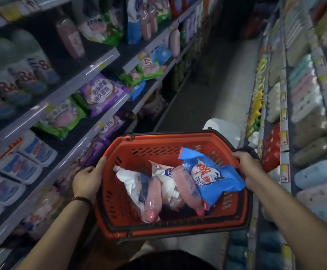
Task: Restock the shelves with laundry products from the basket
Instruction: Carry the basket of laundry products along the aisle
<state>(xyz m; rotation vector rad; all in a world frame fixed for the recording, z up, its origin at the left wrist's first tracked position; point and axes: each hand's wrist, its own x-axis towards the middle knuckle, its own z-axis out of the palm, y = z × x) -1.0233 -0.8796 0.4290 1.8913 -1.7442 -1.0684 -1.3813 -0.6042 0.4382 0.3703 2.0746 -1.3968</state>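
My left hand and right hand clasp the red plastic basket (carrying); next: grab the blue plastic bag beside my right grip.

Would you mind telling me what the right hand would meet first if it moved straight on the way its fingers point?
Probably the blue detergent bag: the right hand grips the red basket by its right rim, fingers pointing inward, and that bag leans inside that wall. Depth is unclear.

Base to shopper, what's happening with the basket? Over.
Left grip and right grip hold basket rim. Blue bag, pouches inside. White bag beyond basket.
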